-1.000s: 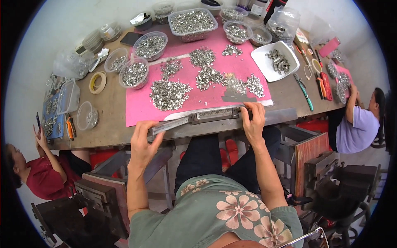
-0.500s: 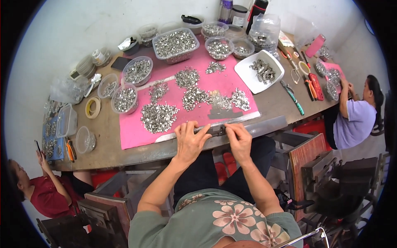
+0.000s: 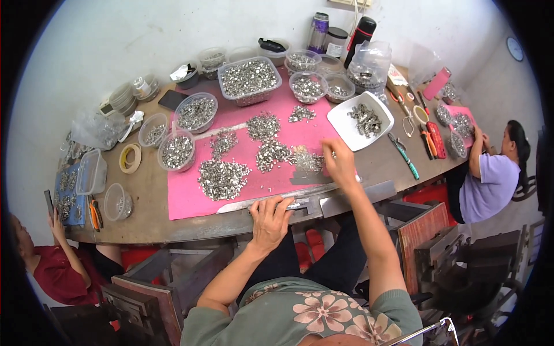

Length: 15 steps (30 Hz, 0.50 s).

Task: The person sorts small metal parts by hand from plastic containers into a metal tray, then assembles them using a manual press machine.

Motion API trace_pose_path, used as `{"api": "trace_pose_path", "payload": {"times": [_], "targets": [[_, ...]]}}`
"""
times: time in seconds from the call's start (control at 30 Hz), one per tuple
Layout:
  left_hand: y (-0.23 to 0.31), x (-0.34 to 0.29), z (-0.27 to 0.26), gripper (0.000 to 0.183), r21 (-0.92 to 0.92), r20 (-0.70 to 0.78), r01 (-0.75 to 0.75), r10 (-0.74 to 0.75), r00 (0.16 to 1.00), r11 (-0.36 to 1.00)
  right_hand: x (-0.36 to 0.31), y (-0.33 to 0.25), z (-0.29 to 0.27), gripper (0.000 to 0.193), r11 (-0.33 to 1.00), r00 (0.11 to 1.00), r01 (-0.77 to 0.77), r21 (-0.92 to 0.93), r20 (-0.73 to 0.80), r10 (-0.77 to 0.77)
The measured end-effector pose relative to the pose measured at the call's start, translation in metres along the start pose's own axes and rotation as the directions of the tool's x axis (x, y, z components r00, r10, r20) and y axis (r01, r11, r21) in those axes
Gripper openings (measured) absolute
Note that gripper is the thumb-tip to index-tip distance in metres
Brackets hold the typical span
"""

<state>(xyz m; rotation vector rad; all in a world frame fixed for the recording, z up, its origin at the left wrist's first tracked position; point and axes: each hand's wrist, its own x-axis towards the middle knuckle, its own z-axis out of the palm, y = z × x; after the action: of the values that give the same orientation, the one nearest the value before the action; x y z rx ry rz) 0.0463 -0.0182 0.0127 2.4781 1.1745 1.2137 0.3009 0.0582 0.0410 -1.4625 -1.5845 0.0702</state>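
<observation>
The long metal strip (image 3: 288,203) lies along the near edge of the counter (image 3: 144,199), at the front border of the pink mat (image 3: 190,184). The left hand (image 3: 270,222) presses on it, fingers curled over its edge. The right hand (image 3: 339,163), which held the strip half a second ago, has moved onto the mat; its fingers close loosely at the small pile of metal parts (image 3: 309,161), so a pick-up appears under way. A white tray (image 3: 340,118) stands just beyond.
</observation>
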Motion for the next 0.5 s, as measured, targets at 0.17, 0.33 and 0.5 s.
{"api": "trace_pose_path", "payload": {"times": [0.17, 0.33, 0.5], "targets": [[-0.001, -0.002, -0.001, 0.049, -0.017, 0.004, -0.006, 0.006, 1.0, 1.0, 0.065, 0.058, 0.037, 0.011, 0.974, 0.992, -0.042, -0.224, 0.11, 0.068], [0.002, 0.0, -0.003, 0.046, -0.024, 0.025, 0.026, -0.026, 0.999, 0.999, 0.076, 0.054, 0.038, 0.012, 0.967, 0.975, -0.144, -0.211, 0.138, 0.176], [-0.011, 0.013, -0.029, 0.035, -0.089, 0.01, 0.091, -0.09, 0.996, 0.992, 0.03, -0.006, 0.009, 0.008, 0.997, 0.985, 0.073, 0.039, 0.156, -0.079]]}}
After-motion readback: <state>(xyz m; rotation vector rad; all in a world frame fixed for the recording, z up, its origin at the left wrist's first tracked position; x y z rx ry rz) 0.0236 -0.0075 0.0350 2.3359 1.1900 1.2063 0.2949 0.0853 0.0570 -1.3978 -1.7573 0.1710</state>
